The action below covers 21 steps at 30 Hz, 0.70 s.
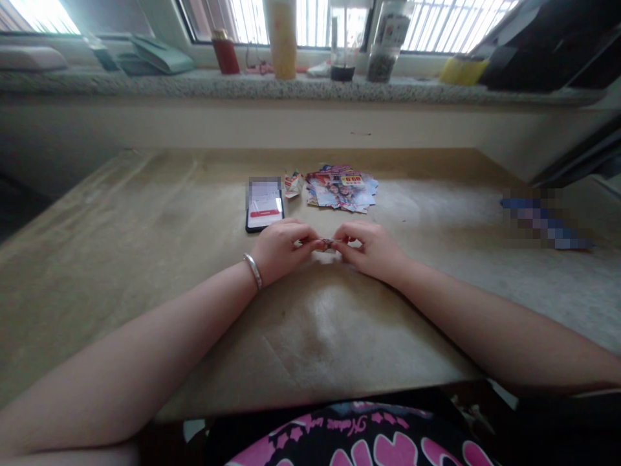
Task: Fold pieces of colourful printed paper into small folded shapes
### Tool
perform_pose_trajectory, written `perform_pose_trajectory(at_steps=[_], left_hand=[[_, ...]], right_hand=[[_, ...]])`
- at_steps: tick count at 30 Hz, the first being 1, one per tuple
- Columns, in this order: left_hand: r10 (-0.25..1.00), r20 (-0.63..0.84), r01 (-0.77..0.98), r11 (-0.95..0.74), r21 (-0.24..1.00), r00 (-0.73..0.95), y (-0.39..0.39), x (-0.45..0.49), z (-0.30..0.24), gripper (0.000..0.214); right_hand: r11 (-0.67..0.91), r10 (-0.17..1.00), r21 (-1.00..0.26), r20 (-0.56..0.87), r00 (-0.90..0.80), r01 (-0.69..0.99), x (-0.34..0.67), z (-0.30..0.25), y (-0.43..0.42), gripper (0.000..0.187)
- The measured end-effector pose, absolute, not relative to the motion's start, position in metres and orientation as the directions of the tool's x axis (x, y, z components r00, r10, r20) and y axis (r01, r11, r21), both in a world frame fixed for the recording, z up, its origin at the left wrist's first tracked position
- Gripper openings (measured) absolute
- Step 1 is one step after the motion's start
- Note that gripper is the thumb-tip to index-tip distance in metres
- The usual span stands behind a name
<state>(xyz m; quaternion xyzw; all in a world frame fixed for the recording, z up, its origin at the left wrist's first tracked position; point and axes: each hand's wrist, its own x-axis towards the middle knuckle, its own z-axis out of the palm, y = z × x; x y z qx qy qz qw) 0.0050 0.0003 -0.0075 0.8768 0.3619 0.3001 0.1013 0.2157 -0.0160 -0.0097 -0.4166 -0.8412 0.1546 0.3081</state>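
Observation:
Both hands meet over the middle of the table, pinching a small, thin piece of folded paper (328, 244) between thumbs and fingers. My left hand (286, 246) grips its left end and wears a silver bangle at the wrist. Its right end is in the fingertips of my right hand (365, 246). Most of the paper is hidden by the fingers. Just beyond my left hand lies a phone (264, 212) with a lit screen. A small folded paper shape (293, 185), white and red, stands beside it. Past my right hand is a fanned stack of colourful printed paper sheets (342, 189).
A blue flat item (546, 223), partly blurred, lies at the table's right side. Along the stone windowsill (301, 90) stand a red bottle (226, 53), a tall yellow container (283, 40), clear jars and a yellow object. The table (194, 272) ends against the wall.

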Motion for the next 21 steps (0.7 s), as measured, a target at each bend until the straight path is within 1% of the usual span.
perform_pose_trajectory(at_steps=[2, 5, 8, 10, 13, 17, 21], left_hand=[[0.728, 0.432, 0.558, -0.686, 0.468, 0.533, 0.0005, 0.0052, -0.0071, 0.020], [0.791, 0.382, 0.543, -0.608, 0.580, 0.478, 0.0018, 0.0047, -0.0078, 0.024], [0.841, 0.338, 0.540, -0.533, 0.652, 0.422, 0.0031, 0.0042, -0.0092, 0.024], [0.855, 0.333, 0.539, -0.512, 0.669, 0.398, 0.0033, 0.0046, -0.0096, 0.022], [0.852, 0.365, 0.548, -0.521, 0.654, 0.374, 0.0023, 0.0062, -0.0090, 0.018], [0.825, 0.399, 0.515, -0.563, 0.646, 0.401, 0.0003, 0.0084, -0.0074, 0.012], [0.813, 0.401, 0.489, -0.577, 0.654, 0.422, -0.0006, 0.0096, -0.0059, 0.011]], right_hand=[[0.590, 0.807, -0.558, 0.398, -0.436, 0.583, 0.2159, -0.0122, -0.0144, 0.012], [0.545, 0.838, -0.642, 0.404, -0.365, 0.540, 0.2167, -0.0167, -0.0107, 0.013], [0.493, 0.869, -0.714, 0.376, -0.321, 0.498, 0.2168, -0.0186, -0.0089, 0.015], [0.472, 0.879, -0.733, 0.351, -0.323, 0.489, 0.2158, -0.0180, -0.0097, 0.015], [0.451, 0.886, -0.737, 0.300, -0.354, 0.503, 0.2128, -0.0158, -0.0131, 0.013], [0.427, 0.891, -0.728, 0.238, -0.386, 0.537, 0.2090, -0.0146, -0.0167, 0.006], [0.457, 0.882, -0.709, 0.280, -0.379, 0.538, 0.2074, -0.0145, -0.0173, 0.010]])
